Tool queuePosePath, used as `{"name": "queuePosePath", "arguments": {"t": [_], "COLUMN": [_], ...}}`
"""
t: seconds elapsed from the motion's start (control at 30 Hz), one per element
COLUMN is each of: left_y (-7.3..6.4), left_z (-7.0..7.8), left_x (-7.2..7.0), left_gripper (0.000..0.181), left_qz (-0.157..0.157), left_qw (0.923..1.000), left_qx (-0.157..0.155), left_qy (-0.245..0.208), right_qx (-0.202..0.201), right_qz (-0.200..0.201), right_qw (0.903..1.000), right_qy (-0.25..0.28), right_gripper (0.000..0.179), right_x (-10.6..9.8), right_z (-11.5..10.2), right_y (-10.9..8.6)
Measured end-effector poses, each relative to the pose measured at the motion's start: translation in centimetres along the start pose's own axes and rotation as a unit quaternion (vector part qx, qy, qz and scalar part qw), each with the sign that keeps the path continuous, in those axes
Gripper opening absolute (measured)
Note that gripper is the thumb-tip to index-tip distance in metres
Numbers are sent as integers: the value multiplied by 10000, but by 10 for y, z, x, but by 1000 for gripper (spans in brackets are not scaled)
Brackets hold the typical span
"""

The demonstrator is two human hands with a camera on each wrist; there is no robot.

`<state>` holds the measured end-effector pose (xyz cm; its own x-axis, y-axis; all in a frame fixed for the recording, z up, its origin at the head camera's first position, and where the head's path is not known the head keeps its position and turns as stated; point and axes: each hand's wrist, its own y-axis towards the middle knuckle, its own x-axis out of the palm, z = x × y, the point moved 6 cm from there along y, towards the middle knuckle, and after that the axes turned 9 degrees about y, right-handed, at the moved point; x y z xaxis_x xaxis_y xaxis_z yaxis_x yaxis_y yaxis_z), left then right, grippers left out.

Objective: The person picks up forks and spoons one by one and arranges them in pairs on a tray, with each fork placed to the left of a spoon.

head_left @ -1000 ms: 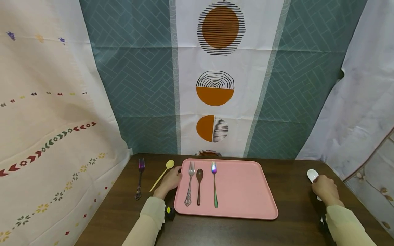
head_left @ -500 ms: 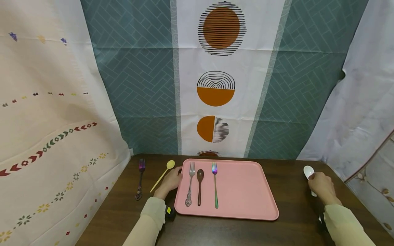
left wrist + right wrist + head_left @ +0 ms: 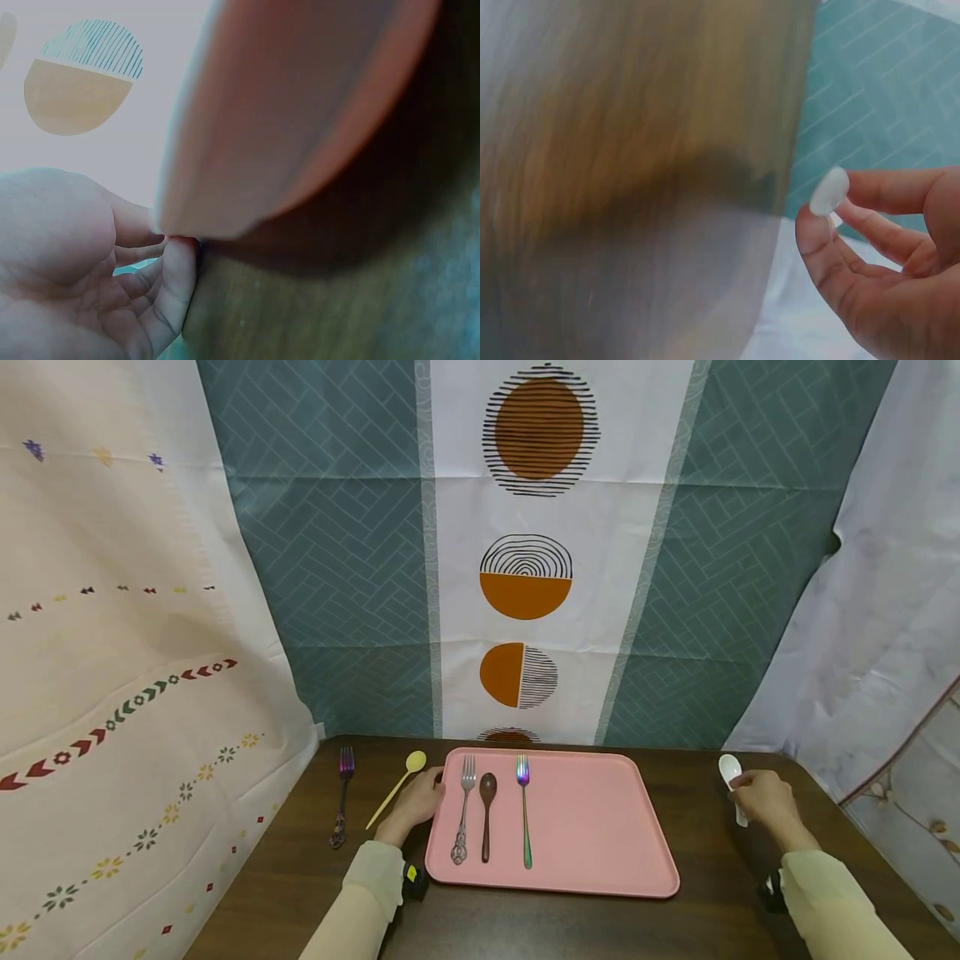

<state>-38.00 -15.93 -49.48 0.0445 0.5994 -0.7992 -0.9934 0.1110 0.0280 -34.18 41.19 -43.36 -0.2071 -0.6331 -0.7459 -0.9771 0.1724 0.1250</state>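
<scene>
At the right of the head view, my right hand (image 3: 772, 800) pinches a white spoon (image 3: 730, 767) by its handle, bowl pointing away. The right wrist view shows the spoon (image 3: 829, 193) end-on between thumb and fingertips, raised over the table. My left hand (image 3: 414, 803) holds the left rim of a pink tray (image 3: 600, 827); in the left wrist view its fingertips (image 3: 178, 262) meet the tray's edge. On the tray lie a silver fork (image 3: 464, 802), a dark brown spoon (image 3: 486, 818) and a rainbow-coloured fork (image 3: 524, 810), side by side with handles toward me.
Left of the tray, a yellow spoon (image 3: 397, 787) lies slantwise beside my left hand, with a purple-tined fork (image 3: 341, 793) farther left. All rest on a dark wooden table (image 3: 585, 931). Patterned cloths (image 3: 337, 568) hang behind and at both sides.
My right hand has moved left with the white spoon, toward the tray. The left hand, the tray and the other cutlery stay where they were.
</scene>
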Motion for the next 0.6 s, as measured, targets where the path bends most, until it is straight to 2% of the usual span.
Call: {"name": "queuePosePath", "arguments": {"t": [0.23,0.43,0.6], "left_y": [0,0,-1], "left_z": [-2,-1,1], "left_x": [0,1,-1], "left_gripper": [44,44,44], "left_qz": [15,12,32], "left_qw": [10000,10000,10000], "left_qx": [4,25,61], "left_qy": [-9,27,10], "right_qx": [-102,-212,-305], "right_qz": [-130,-144,-257], "right_qw": [9996,9996,9987], "right_qy": [243,140,311], "right_gripper": [28,29,30], "right_x": [7,10,18], "right_z": [-24,-33,-38], "right_y": [4,8,11]}}
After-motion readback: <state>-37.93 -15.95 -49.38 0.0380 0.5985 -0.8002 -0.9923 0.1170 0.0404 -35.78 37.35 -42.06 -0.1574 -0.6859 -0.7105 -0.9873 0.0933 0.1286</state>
